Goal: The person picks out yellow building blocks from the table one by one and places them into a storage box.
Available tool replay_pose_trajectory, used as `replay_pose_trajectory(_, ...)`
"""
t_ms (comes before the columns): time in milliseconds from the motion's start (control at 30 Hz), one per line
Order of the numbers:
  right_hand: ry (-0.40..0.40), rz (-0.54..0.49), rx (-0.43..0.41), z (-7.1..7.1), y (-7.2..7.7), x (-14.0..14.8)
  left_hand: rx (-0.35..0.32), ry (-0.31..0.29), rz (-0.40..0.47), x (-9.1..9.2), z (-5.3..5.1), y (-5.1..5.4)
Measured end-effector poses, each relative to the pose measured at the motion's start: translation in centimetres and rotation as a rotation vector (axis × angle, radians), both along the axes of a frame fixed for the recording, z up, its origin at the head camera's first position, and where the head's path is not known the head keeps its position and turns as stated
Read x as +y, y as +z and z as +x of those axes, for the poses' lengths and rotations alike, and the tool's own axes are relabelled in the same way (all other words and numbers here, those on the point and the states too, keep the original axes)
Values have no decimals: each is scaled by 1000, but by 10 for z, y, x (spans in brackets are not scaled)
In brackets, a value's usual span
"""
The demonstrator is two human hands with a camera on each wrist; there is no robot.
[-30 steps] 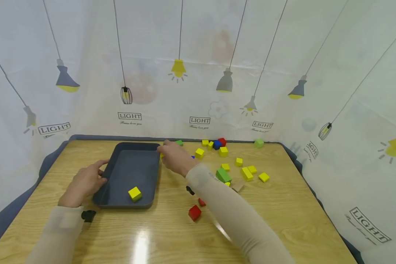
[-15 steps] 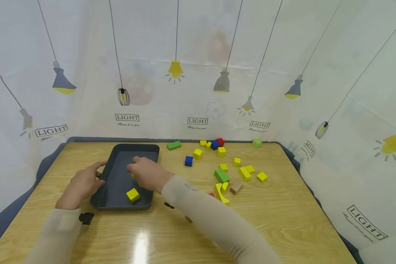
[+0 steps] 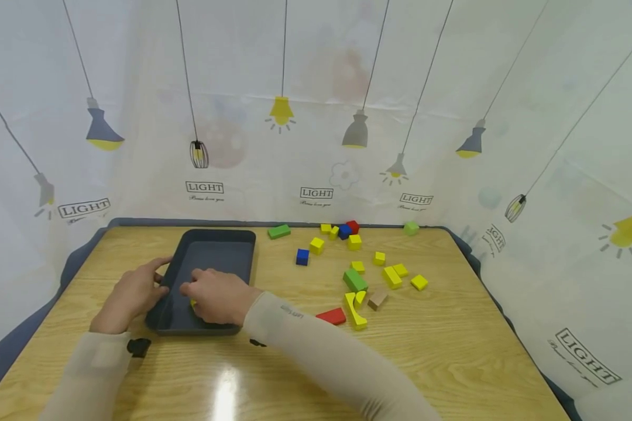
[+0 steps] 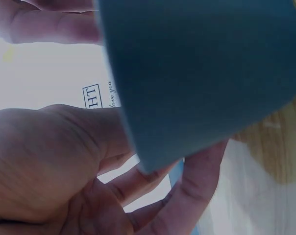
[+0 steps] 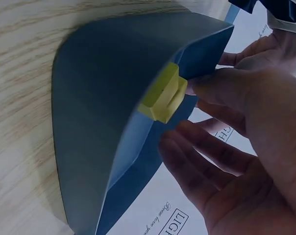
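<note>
The dark grey tray lies on the left of the table. My left hand grips its left side, some fingers passing behind the wall in the left wrist view. Over the tray's near half is my right hand, its fingers loosely bent and apart. In the right wrist view, two yellow blocks sit together inside the tray; the right thumb is close to or touching one, while the fingers of the right hand are separate from them. The head view shows only a sliver of yellow beside this hand.
Right of the tray lie a blue cube, a green block, a red block, a yellow arch, a brown block and several yellow blocks. A printed curtain hangs behind the table.
My right hand has moved from beyond the tray's right edge to over its near part, with a second yellow block now in the tray. The left hand has stayed at the tray's side.
</note>
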State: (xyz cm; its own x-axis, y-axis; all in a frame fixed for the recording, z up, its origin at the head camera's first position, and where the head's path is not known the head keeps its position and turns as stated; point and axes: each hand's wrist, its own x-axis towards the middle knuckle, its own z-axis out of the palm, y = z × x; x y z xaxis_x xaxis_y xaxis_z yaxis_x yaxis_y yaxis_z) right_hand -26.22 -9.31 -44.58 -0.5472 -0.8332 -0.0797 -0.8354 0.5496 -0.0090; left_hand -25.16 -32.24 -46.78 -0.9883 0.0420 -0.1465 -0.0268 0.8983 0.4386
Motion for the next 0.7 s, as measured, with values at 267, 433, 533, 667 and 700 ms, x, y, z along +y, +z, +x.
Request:
replay_pose_trajectory(267,-42,-26,-8,-7,5,13,-4,7,6,0,1,1)
replay_pose_trajectory(433,-62,-75,3,-18,5,28,-5,12,9,0,2,2)
replay_pose_trajectory(533,-91,-101,10,-27,4,40,-6,21,6,1,1,1)
replay_pose_trajectory(667,-162,-136,6,-40,2,61,-14,34,8,2,1,1)
replay_pose_trajectory(700,-183,-146,0,-43,1,67,-17,36,10,2,1,1)
